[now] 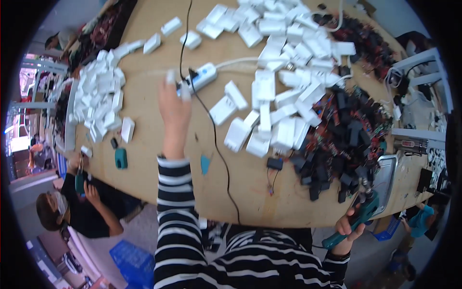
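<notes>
My left hand (174, 108) reaches over the table, somewhat blurred, with white coverings on its fingertips. Finger and thumb look spread, and I see nothing held between them. Just beside them lies a white and blue power strip (204, 75) with a black plug in it; whether the hand touches it I cannot tell. At the table's front edge, my right hand (349, 226) is wrapped around a dark green power screwdriver (365, 212). Its tip points up toward a heap of black blocks with red wires (337, 149). White plastic cases (284, 96) are piled left of that heap.
Another pile of white cases (98, 91) lies at the left. A black cable (219, 144) crosses the table to its front edge. A metal tray (385, 185) sits at the right. A co-worker (79, 207) holding a green tool is at the left edge; a blue crate (132, 262) stands below.
</notes>
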The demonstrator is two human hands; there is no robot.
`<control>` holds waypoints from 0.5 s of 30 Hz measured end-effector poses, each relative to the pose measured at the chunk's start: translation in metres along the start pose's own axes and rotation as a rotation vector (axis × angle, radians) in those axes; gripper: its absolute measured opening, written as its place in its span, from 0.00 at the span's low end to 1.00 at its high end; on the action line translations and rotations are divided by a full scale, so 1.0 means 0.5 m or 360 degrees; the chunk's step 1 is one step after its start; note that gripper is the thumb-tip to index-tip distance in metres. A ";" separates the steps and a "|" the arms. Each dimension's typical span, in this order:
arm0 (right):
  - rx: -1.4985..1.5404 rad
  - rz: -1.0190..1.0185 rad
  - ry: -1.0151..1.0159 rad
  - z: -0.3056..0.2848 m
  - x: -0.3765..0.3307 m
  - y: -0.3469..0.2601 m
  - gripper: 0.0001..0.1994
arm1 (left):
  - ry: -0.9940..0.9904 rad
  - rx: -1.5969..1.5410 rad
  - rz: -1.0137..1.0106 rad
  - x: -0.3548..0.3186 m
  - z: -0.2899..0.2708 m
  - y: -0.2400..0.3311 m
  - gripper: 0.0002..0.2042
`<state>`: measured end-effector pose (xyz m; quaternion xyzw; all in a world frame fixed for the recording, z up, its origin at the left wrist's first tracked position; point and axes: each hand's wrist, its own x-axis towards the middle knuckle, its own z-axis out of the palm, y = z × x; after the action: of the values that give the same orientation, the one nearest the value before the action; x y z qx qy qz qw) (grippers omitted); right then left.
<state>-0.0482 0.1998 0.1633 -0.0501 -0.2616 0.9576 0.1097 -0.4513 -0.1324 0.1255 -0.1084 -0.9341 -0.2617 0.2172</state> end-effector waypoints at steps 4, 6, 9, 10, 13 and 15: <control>0.0180 0.0047 0.0178 -0.012 -0.018 0.009 0.30 | -0.0556 -0.0482 0.0065 -0.115 0.052 0.046 0.18; 0.0178 0.0019 0.0113 -0.019 -0.020 0.009 0.30 | -0.0538 -0.0488 0.0025 -0.126 0.090 0.093 0.20; 0.0156 0.0063 0.0102 -0.023 -0.018 0.017 0.30 | -0.0591 -0.0172 0.0094 -0.110 0.169 0.047 0.25; 0.0161 0.0085 0.0097 -0.026 -0.016 0.021 0.30 | -0.0585 -0.0169 0.0099 -0.100 0.188 0.039 0.25; 0.0179 0.0121 0.0102 -0.036 -0.018 0.024 0.30 | -0.0820 -0.0492 -0.0319 -0.085 0.205 0.049 0.31; 0.0228 0.0121 0.0084 -0.039 -0.009 0.025 0.30 | -0.0956 -0.0587 -0.0329 -0.092 0.194 0.070 0.31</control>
<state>-0.0432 0.1976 0.1403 -0.0773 -0.1872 0.9757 0.0833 -0.4337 -0.0550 0.0451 -0.1228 -0.8994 -0.4027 -0.1177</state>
